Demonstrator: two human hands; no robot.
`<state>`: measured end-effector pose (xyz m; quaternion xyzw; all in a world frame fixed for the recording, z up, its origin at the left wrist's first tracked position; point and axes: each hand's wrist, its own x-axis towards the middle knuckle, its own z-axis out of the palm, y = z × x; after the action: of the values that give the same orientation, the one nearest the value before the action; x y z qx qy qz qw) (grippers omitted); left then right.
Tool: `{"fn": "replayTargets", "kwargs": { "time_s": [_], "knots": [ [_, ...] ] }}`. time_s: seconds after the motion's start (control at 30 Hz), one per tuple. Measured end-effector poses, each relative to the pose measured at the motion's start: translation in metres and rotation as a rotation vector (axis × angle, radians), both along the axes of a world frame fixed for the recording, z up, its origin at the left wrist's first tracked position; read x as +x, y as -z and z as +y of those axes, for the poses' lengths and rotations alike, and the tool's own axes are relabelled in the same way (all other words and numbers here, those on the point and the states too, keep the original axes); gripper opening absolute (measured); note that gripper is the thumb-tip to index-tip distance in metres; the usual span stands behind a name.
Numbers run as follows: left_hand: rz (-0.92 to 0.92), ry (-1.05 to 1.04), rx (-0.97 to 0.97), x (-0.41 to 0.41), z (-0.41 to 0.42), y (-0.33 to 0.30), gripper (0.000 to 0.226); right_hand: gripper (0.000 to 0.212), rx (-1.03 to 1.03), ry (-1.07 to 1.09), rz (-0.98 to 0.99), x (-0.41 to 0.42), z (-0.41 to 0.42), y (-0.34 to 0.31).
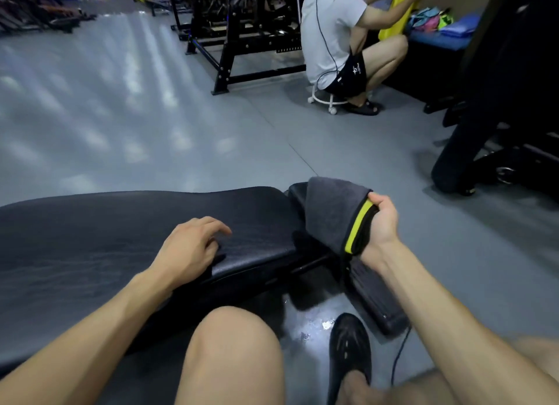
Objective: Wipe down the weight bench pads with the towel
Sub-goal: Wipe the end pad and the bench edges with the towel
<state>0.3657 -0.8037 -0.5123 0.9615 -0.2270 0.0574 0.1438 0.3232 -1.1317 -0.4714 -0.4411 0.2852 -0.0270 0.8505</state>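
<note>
Long black bench pad (121,232) lying left to right across view. Grey towel (332,214), yellow-edged, draped over smaller pad (298,193) at right end, pinched by right hand (382,220) fingers. Left hand (190,247) resting on pad's near edge, fingers loosely spread. Open grey floor (151,117) beyond.

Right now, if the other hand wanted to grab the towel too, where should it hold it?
Probably the far gray fold of the towel, draped over the small end pad. The right hand already pinches the yellow-trimmed edge, so the left hand should come from the left, over the long pad.
</note>
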Motion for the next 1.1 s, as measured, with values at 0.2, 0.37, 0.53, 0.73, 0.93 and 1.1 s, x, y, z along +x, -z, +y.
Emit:
{"fn": "replayTargets", "kwargs": {
  "time_s": [0.2,0.37,0.53,0.73,0.93,1.1],
  "knots": [
    [0.003,0.098,0.002,0.008,-0.055,-0.003,0.038,0.046,-0.304,0.143,0.011,0.006,-0.109,-0.053],
    [0.056,0.125,-0.027,0.021,-0.082,0.03,0.034,0.039,-0.464,0.094,0.19,0.009,-0.149,-0.016],
    [0.067,0.171,-0.02,0.053,-0.098,0.06,0.028,0.049,-0.368,0.095,0.431,0.006,-0.143,0.076],
    [0.039,0.208,0.023,0.114,-0.115,0.077,0.034,0.045,-0.294,0.195,0.454,0.037,-0.142,0.131],
    [0.047,0.203,0.064,0.155,-0.12,0.092,0.037,0.077,-0.476,0.09,0.451,0.109,-0.136,0.16],
    [0.05,0.174,0.036,0.153,-0.119,0.101,0.038,0.043,-0.797,0.111,0.44,0.125,-0.102,0.17]
  ]
}}
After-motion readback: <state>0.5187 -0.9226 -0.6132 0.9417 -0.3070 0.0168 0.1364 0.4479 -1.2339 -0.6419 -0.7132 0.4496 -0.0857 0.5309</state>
